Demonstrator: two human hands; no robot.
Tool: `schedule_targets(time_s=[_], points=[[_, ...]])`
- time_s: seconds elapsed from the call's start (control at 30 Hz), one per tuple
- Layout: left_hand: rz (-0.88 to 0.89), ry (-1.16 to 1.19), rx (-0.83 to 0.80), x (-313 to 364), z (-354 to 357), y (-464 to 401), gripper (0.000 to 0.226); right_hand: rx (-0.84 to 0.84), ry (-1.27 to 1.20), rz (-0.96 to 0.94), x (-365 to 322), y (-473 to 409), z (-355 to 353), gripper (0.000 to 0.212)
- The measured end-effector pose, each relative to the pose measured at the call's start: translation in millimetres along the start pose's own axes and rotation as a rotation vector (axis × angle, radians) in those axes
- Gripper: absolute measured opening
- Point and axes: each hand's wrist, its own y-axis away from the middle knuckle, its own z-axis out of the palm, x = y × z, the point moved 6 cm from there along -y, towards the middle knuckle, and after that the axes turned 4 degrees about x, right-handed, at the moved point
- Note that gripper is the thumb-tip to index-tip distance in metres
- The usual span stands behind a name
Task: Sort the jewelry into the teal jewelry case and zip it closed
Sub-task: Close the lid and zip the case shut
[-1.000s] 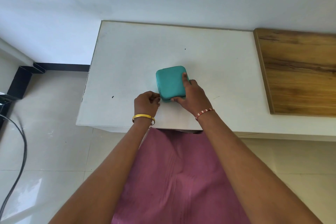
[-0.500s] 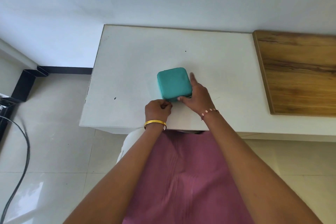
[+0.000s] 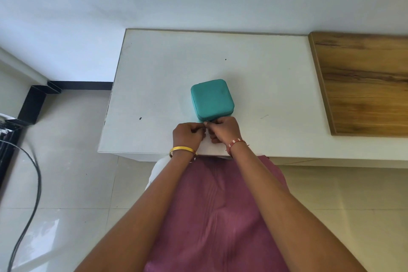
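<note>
Where the two sets of fingertips meet at the near edge of the teal jewelry case [image 3: 211, 97], something small and metallic glints between them, most likely the zipper pull [image 3: 205, 123], though it is too small to be sure. Both the left hand [image 3: 189, 135] and the right hand [image 3: 224, 128] have their fingers curled in a pinch at that spot; whether each one actually holds the pull, or one merely steadies the case, cannot be told. The case sits lid down and shut near the front edge of the white table [image 3: 254, 77], roughly in the middle. It looks light and semi-rigid with a soft, slightly grippy covering, so it would probably slide under a hard tug on the zip; a flat palm on the lid or a hold across the side walls should keep it steady. A wooden board [image 3: 364, 81] lies well apart to the right, and a dark cable [image 3: 33, 183] trails over the floor to the left. Neither is close enough to hinder the hands, and no loose jewelry shows on the table.
</note>
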Motion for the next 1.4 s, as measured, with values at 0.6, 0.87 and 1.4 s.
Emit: schedule_targets(time_s=[0.6, 0.87, 1.4], points=[[0.108, -0.031, 0.043, 36, -5, -28, 0.060, 0.093, 0.716, -0.417, -21, 9, -11, 0.025], [0.083, 0.041, -0.024, 37, -9, -39, 0.061, 0.173, 0.696, -0.347, -20, -9, -67, 0.021], [0.196, -0.120, -0.025, 48, -23, -29, 0.084, 0.132, 0.452, -0.488, -36, 22, -31, 0.020]])
